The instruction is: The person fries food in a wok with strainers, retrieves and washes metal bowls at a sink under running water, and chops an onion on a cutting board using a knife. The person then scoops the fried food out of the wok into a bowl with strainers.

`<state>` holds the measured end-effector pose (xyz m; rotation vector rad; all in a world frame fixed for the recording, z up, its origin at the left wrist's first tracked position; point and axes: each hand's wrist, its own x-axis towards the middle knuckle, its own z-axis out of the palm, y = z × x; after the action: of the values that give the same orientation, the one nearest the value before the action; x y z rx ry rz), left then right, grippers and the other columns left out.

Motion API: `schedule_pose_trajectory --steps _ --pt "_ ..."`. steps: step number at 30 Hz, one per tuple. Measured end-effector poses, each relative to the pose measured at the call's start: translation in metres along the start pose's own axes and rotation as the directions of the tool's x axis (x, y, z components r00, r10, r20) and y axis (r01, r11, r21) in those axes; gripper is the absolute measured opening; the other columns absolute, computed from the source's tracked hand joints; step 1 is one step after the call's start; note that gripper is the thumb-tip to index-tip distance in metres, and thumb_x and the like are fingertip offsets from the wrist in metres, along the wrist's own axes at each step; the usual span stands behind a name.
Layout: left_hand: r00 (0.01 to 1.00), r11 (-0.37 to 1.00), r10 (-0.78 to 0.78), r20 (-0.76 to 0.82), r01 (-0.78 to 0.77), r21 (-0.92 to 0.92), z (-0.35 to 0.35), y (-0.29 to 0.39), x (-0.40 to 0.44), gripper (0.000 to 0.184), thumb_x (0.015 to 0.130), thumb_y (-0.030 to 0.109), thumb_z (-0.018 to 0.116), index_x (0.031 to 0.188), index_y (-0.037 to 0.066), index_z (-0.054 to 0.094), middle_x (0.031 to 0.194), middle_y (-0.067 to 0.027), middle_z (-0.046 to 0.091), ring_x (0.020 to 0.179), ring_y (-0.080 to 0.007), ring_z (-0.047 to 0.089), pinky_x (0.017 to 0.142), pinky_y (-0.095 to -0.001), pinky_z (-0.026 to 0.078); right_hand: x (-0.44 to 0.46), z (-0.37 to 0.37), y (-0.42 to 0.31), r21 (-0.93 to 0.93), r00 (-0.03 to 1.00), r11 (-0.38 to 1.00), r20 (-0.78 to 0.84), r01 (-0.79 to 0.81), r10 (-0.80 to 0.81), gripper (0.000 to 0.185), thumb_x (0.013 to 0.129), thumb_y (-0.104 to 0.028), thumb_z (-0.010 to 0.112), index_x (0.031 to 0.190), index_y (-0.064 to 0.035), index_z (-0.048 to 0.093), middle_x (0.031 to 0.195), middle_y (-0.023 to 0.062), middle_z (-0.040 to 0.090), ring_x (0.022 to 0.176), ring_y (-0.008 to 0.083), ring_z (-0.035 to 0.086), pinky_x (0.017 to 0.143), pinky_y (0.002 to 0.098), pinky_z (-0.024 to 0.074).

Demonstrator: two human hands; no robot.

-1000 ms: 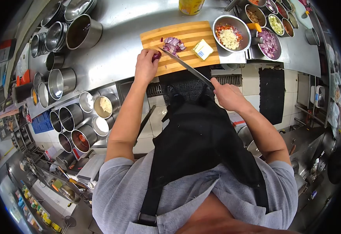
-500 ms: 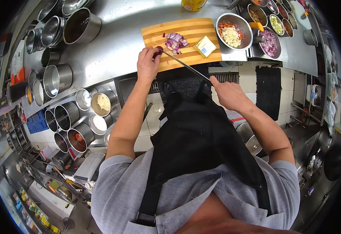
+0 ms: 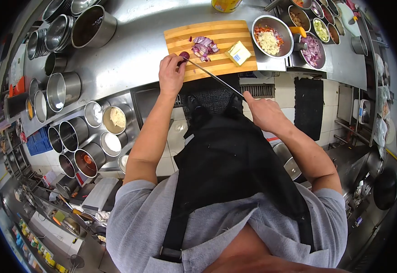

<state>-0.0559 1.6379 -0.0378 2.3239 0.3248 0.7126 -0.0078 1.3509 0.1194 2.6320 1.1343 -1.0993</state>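
My left hand [image 3: 170,73] has its fingers closed on a piece of red onion [image 3: 184,55] at the left front of the striped wooden cutting board [image 3: 228,32]. From the right, my right hand [image 3: 267,113] grips a long knife [image 3: 214,76] by its handle. The blade slants across the board's front edge, its tip end at the onion piece beside my left fingertips. Cut red onion [image 3: 204,48] lies in a loose pile just beyond the blade. A pale yellow block in a printed wrapper [image 3: 239,53], perhaps butter, sits on the board's right side.
Right of the board stands a steel bowl [image 3: 289,51] of chopped white and red-orange pieces. Past it is a container of chopped red onion [image 3: 313,51], among several other filled containers. Steel pots [image 3: 64,91] line the counter's left. A yellow tub [image 3: 225,4] is at the back.
The view has shifted slightly. Both hands keep their grips, and the knife stays at nearly the same slant against the onion piece. The cut pile looks the same.
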Motion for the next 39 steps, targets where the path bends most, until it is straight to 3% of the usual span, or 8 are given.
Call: schedule_pose_trajectory --steps 4,16,19,21,31,34,37,39 --pt "1.0 1.0 -0.006 -0.002 0.006 -0.02 -0.001 0.001 -0.004 0.024 0.072 0.001 0.075 0.093 0.006 0.065 0.098 -0.0086 0.062 0.092 -0.0292 0.059 0.08 -0.0382 0.05 0.011 0.027 0.012 0.038 0.999 0.999 -0.041 0.013 -0.011 0.043 0.08 0.0 0.056 0.121 -0.0017 0.043 0.078 0.0211 0.067 0.077 0.0413 0.067 0.066 0.052 0.0517" --pt "1.0 1.0 0.01 -0.03 -0.01 0.013 -0.003 -0.001 -0.004 0.02 0.075 0.0 0.074 0.092 0.005 0.065 0.099 -0.0099 0.063 0.09 -0.0266 0.064 0.075 -0.0344 0.055 0.008 0.007 0.004 0.003 1.0 1.0 0.0 0.021 -0.021 0.045 0.079 0.001 0.057 0.121 -0.0023 0.041 0.077 0.0213 0.067 0.076 0.0416 0.067 0.066 0.0516 0.0518" --pt "0.999 0.999 0.028 -0.04 -0.027 0.03 -0.003 0.001 -0.007 0.02 0.075 -0.001 0.074 0.092 0.004 0.065 0.098 -0.01 0.063 0.088 -0.0263 0.064 0.076 -0.0345 0.055 0.015 0.025 0.011 0.005 0.994 0.999 -0.1 0.042 -0.041 0.046 0.079 0.001 0.057 0.122 -0.0025 0.041 0.076 0.0213 0.067 0.075 0.0417 0.067 0.066 0.0517 0.0517" --pt "0.999 1.0 0.007 -0.038 -0.006 0.014 -0.002 -0.001 -0.006 0.021 0.074 -0.002 0.074 0.092 0.004 0.065 0.097 -0.01 0.063 0.086 -0.0259 0.065 0.074 -0.034 0.055 0.01 0.011 0.008 -0.018 1.0 1.0 -0.019 0.024 -0.024 0.047 0.079 0.001 0.057 0.123 -0.0024 0.041 0.076 0.0212 0.067 0.075 0.0418 0.066 0.066 0.0518 0.0518" --pt "0.998 0.998 -0.045 -0.043 0.044 -0.045 0.0 -0.005 -0.011 0.02 0.074 -0.002 0.073 0.089 0.006 0.063 0.094 -0.0089 0.063 0.087 -0.0291 0.062 0.077 -0.0382 0.052 0.007 0.013 0.006 -0.029 1.0 0.999 0.001 0.02 -0.02 0.047 0.079 0.0 0.058 0.123 -0.0028 0.043 0.075 0.0207 0.067 0.074 0.0406 0.067 0.065 0.0513 0.0518" --pt "0.998 0.996 -0.07 0.001 0.07 -0.046 -0.004 0.001 -0.007 0.022 0.073 -0.003 0.073 0.09 0.006 0.063 0.097 -0.0093 0.062 0.087 -0.0286 0.063 0.078 -0.0372 0.053 0.014 0.029 0.022 -0.006 0.998 0.999 -0.055 0.042 -0.042 0.046 0.078 -0.001 0.059 0.121 -0.0035 0.043 0.076 0.0205 0.067 0.076 0.0397 0.067 0.066 0.0507 0.052" --pt "0.971 0.969 -0.211 0.113 0.223 -0.109 -0.017 0.013 0.003 0.027 0.073 -0.003 0.073 0.096 0.007 0.064 0.102 -0.0097 0.062 0.09 -0.0293 0.063 0.082 -0.0376 0.054 -0.003 0.012 0.03 0.034 0.999 0.998 0.02 0.045 -0.046 0.044 0.083 -0.003 0.058 0.123 -0.003 0.041 0.078 0.0223 0.066 0.079 0.0418 0.066 0.069 0.053 0.0505" --pt "0.982 0.993 0.063 0.18 -0.079 0.084 -0.029 0.017 0.022 0.034 0.073 0.001 0.073 0.105 0.008 0.064 0.108 -0.0106 0.061 0.094 -0.0315 0.062 0.087 -0.0394 0.053 -0.017 0.0 0.037 0.222 1.0 0.975 0.002 0.021 -0.022 0.037 0.089 -0.008 0.055 0.122 -0.0032 0.039 0.078 0.024 0.065 0.079 0.0453 0.064 0.07 0.0563 0.0476"
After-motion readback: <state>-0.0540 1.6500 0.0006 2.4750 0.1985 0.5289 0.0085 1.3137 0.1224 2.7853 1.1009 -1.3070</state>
